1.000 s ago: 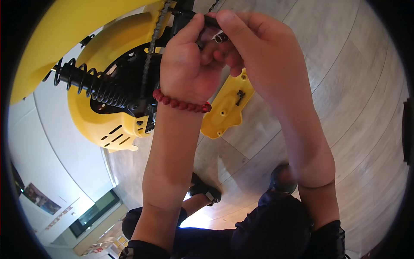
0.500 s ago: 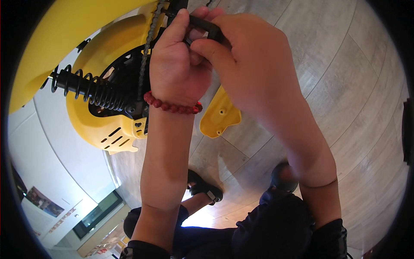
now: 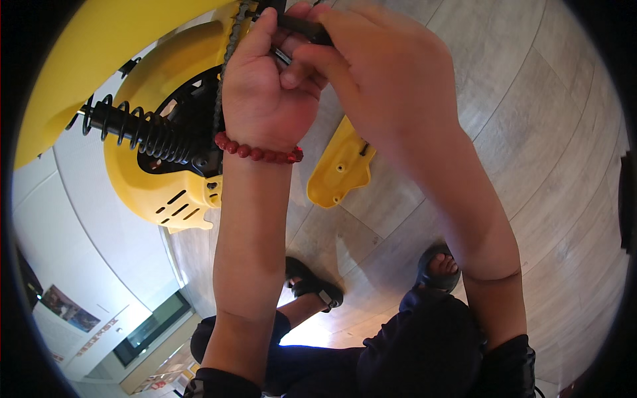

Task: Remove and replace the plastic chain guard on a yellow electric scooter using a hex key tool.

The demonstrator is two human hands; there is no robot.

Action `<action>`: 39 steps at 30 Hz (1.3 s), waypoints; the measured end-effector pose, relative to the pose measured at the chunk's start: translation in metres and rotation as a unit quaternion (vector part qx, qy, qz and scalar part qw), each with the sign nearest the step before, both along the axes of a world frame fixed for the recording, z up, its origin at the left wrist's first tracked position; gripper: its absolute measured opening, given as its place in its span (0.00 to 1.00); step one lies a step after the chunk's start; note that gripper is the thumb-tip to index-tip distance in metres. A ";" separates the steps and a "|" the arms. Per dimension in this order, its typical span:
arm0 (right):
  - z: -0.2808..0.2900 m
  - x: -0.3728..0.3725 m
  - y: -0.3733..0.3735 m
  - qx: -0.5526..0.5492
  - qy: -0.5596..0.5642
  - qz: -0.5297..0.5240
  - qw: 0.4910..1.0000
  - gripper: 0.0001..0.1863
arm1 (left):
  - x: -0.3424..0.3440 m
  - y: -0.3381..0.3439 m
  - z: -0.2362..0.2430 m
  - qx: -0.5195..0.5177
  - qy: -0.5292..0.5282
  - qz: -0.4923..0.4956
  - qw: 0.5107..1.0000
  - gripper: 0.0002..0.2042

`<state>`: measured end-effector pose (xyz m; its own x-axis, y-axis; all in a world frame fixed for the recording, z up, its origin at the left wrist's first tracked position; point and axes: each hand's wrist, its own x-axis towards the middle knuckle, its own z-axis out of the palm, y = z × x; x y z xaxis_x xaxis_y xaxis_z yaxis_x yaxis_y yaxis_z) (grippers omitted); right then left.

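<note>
Up top in head view, nr chain [image 3: 229, 56]: black bar [image 3: 302, 26] btwn L hand [image 3: 272, 93] & R hand [image 3: 391, 66].
Gripped at one end by R; partly curled round by L, can't tell if clasped. Thin rod [image 3: 282, 56] there too. On floor [image 3: 517, 166], apart: yellow cover [image 3: 325, 176] w/ dark screw [image 3: 364, 150]. Prob. mid-job: cover off, not refitted; guard [image 3: 126, 169], spring [image 3: 136, 126] in place.

Chain [image 3: 231, 45] apparently hemming left hand [image 3: 269, 96], room rightward
</note>
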<state>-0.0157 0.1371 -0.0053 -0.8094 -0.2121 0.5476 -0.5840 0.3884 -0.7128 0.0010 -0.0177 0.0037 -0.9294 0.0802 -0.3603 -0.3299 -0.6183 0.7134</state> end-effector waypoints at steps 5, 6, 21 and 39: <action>-0.002 -0.005 0.012 0.068 -0.021 0.071 0.995 0.11 | 0.002 0.007 -0.001 -0.005 -0.005 0.022 1.000 0.14; -0.008 -0.004 0.008 0.068 -0.021 0.069 0.995 0.11 | 0.000 0.007 0.000 -0.005 -0.004 0.021 1.000 0.14; 0.037 -0.034 0.024 -0.238 -0.781 0.168 0.553 0.31 | -0.003 0.015 -0.004 -0.037 -0.022 0.022 0.999 0.15; -0.012 -0.002 0.003 -0.143 -0.185 0.112 0.966 0.08 | -0.003 0.014 -0.008 -0.022 0.012 -0.004 1.000 0.13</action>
